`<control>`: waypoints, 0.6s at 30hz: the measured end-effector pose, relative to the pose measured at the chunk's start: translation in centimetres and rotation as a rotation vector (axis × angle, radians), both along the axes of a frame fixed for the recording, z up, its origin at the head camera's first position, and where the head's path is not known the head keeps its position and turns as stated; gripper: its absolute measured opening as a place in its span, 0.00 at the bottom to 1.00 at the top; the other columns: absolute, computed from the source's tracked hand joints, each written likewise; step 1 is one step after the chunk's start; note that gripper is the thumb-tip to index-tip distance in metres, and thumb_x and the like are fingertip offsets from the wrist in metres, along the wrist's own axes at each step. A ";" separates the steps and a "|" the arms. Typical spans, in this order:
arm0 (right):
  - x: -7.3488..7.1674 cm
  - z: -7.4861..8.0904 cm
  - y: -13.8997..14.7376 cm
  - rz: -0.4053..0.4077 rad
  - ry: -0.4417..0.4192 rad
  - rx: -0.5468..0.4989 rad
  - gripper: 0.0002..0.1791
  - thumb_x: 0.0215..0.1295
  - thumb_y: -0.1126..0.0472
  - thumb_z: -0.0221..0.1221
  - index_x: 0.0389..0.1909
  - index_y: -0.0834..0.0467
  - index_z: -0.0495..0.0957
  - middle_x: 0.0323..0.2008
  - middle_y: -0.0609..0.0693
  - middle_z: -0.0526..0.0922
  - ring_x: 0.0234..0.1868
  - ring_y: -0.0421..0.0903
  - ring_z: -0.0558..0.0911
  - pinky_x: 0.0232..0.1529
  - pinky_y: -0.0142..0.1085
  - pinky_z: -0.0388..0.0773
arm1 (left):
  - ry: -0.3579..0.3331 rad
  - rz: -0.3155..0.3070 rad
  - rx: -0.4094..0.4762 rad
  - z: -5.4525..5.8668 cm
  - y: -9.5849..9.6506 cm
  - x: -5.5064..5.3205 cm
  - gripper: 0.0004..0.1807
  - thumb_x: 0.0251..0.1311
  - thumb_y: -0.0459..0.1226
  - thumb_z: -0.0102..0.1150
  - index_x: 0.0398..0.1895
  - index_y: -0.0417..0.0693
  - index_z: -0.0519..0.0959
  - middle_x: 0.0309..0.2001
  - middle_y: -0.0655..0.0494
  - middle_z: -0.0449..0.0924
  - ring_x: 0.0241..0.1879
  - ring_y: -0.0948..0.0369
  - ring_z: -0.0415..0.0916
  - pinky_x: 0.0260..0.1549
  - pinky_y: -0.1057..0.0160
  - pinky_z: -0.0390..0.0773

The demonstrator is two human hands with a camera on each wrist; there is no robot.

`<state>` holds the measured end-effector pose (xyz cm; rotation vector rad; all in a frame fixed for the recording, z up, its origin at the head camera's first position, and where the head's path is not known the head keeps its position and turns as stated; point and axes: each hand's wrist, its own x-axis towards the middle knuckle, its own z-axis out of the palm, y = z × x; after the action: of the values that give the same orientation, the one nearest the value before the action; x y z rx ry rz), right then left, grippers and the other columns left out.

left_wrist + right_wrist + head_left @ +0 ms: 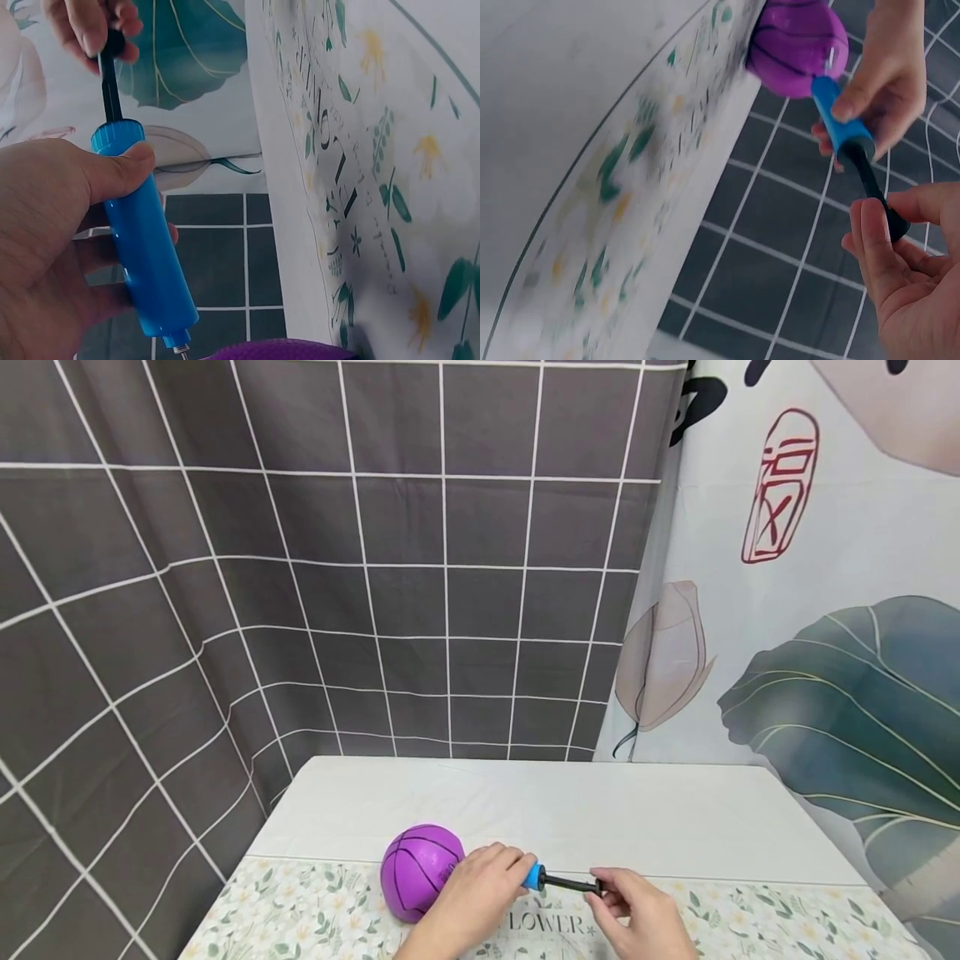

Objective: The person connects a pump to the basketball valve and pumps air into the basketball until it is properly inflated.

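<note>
A blue hand pump is gripped round its barrel by the left hand, its black handle pinched by the right hand, beside a purple basketball over floral tablecloth; strokes are best kept straight, sparing the needle.

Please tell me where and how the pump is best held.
Probably by its blue barrel, from the side, as the left hand does: it is long and rounded. The black handle, at the end away from the ball, should suit the right hand, coming from that end.
</note>
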<state>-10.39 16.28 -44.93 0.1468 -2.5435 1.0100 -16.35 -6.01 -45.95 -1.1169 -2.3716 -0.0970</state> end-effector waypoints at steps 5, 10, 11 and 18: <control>-0.8 -0.2 -1.8 0.069 -0.041 -0.026 0.12 0.56 0.69 0.71 0.41 0.61 0.84 0.32 0.45 0.83 0.26 0.28 0.77 0.27 0.24 0.81 | 0.015 -0.002 -0.005 -0.1 0.3 0.1 0.21 0.58 0.46 0.71 0.54 0.52 0.81 0.47 0.62 0.82 0.46 0.65 0.79 0.50 0.66 0.81; -1.4 -0.5 -2.5 0.122 -0.050 -0.031 0.12 0.57 0.67 0.71 0.42 0.60 0.84 0.33 0.44 0.82 0.26 0.28 0.76 0.27 0.26 0.80 | 0.036 -0.003 0.000 -0.2 0.3 0.1 0.19 0.59 0.45 0.70 0.53 0.53 0.81 0.46 0.63 0.82 0.46 0.65 0.79 0.49 0.66 0.81; -1.4 -0.4 -2.4 0.131 -0.063 -0.040 0.12 0.58 0.67 0.71 0.43 0.60 0.84 0.33 0.44 0.82 0.26 0.28 0.76 0.28 0.26 0.80 | 0.034 -0.005 0.004 -0.2 0.3 0.1 0.20 0.59 0.45 0.70 0.53 0.53 0.81 0.46 0.64 0.82 0.46 0.66 0.79 0.49 0.66 0.81; -1.4 0.0 -1.4 0.090 -0.131 -0.084 0.13 0.57 0.69 0.70 0.44 0.61 0.84 0.32 0.45 0.84 0.26 0.29 0.78 0.28 0.25 0.81 | -0.025 -0.016 0.028 -0.1 0.0 -0.4 0.22 0.59 0.46 0.70 0.56 0.55 0.80 0.48 0.65 0.83 0.47 0.67 0.79 0.49 0.68 0.80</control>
<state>-11.76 14.89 -44.91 0.1781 -2.6265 1.1950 -16.73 -6.03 -46.09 -1.1277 -2.3762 -0.1505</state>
